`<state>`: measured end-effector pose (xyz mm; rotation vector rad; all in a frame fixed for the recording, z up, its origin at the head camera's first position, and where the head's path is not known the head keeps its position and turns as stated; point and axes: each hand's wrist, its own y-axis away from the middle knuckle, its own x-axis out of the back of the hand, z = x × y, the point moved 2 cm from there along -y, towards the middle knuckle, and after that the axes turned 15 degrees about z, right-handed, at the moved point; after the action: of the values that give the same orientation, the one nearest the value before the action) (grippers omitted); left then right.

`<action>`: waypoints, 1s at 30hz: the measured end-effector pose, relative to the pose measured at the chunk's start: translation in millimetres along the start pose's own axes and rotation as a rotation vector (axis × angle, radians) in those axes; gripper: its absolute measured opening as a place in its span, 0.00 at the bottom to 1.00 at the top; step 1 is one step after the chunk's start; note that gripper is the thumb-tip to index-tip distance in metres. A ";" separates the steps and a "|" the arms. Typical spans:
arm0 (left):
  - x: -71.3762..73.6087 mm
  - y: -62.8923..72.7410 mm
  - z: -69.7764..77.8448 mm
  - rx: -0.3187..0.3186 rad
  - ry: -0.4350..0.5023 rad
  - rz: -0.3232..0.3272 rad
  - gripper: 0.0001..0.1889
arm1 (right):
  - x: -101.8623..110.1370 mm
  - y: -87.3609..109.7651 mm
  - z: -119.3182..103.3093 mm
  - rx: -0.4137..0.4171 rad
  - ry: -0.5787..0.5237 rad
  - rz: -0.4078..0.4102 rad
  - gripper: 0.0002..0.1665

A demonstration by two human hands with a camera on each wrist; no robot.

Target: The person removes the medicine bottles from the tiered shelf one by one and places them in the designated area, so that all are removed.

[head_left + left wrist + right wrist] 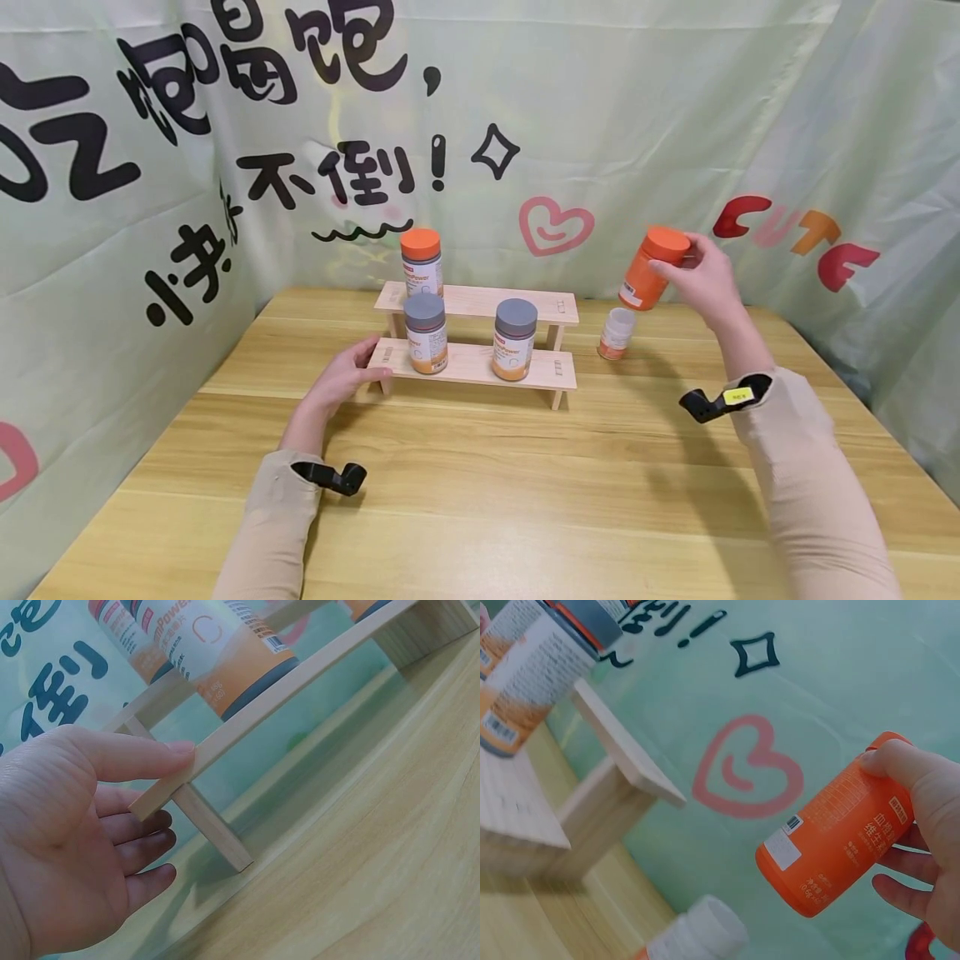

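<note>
In the head view my right hand (707, 279) grips an orange bottle (647, 271) near its cap and holds it tilted in the air. The right wrist view shows white print and a barcode on this bottle (832, 832). My left hand (347, 379) holds the left end of the lower step of a two-step wooden display stand (472, 363). Seen in the left wrist view, the thumb (142, 756) lies on the board's edge, with the other fingers curled beneath its end. Two grey-capped supplement bottles, one left (427, 333) and one right (514, 340), stand on the lower step.
An orange-capped bottle (422, 260) stands on the upper step at the left. A small white-capped jar (617, 333) is on the wooden table (480, 500), right of the stand and below the held bottle. A printed cloth backdrop (637, 125) hangs behind the table.
</note>
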<state>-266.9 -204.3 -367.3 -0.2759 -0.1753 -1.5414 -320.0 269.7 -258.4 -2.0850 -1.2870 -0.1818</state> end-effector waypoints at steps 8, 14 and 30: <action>1.7 -11.7 -20.2 0.001 -0.001 0.006 0.41 | 15.8 5.4 29.1 -0.029 0.068 0.020 0.43; 1.6 -14.1 -26.1 -0.019 -0.009 0.018 0.42 | 19.3 13.5 49.0 -0.059 0.086 0.011 0.44; 1.9 -12.3 -25.0 -0.013 -0.002 0.025 0.42 | 2.1 27.7 80.6 -0.089 0.116 -0.013 0.44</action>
<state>-280.6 -213.3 -389.8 -0.2896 -0.1630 -1.5179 -313.5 312.1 -332.1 -2.1077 -1.2436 -0.3659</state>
